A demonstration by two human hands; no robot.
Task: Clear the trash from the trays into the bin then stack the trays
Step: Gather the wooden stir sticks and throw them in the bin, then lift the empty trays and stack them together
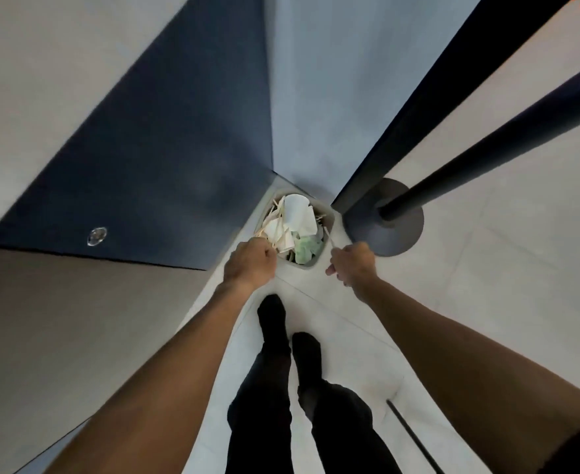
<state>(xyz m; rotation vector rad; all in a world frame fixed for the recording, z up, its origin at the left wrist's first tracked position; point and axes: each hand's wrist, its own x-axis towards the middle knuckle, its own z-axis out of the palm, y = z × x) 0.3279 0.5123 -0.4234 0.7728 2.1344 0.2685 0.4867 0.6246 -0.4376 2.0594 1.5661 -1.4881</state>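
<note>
Bin (331, 218) in the floor's corner already holds heaped trash (297, 210); right hand (351, 265) pinches a stick (327, 236) above it; left hand (250, 260) curled, contents unclear; no trays in view, so stacking seemingly remains

black pole (487, 155) on round grey base (403, 238) | dark blue wall panel (165, 159) | pale tiled floor (487, 275)

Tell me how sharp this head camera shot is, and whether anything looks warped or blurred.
Head view: strong wide-angle distortion, with the blue wall and black pole splaying outward from the bin; outer edges smeared by motion blur; left hand and right hand slightly soft; the thin stick in the right hand is faint; lighting even and soft, no harsh glare.
</note>
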